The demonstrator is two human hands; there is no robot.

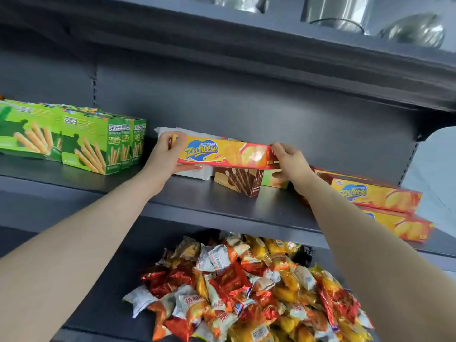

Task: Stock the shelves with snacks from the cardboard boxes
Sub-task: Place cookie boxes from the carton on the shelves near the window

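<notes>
Yellow-and-red carton: the Zecheese box (pixel 223 154) lies lengthwise with its printed face toward the camera, spanning the gap between both hands above the middle shelf (pixel 197 201).
Left hand: the left hand (pixel 170 154) grips the box's left end, fingers curled over the top edge and thumb under the bottom edge.
Right hand: the right hand (pixel 288 161) pinches the box's right end, fingertips on the end flap.
Under the box: a white packet (pixel 197 172) sits beneath the left half and a brown box (pixel 243 181) printed with chocolate sticks beneath the right half. Whether the held box rests on them cannot be told.
To the right: two more Zecheese boxes (pixel 370 193) lie flat on the same shelf, one in front of the other, just beyond the right forearm.
To the left: green boxes (pixel 74 141) of egg rolls stand in a row, well apart from the left hand.
Lower shelf: a heap of wrapped snacks (pixel 246 287) in red, orange, yellow and white fills the space between the forearms.
Top shelf: metal pots (pixel 340 13) stand above, partly cut off by the frame.
</notes>
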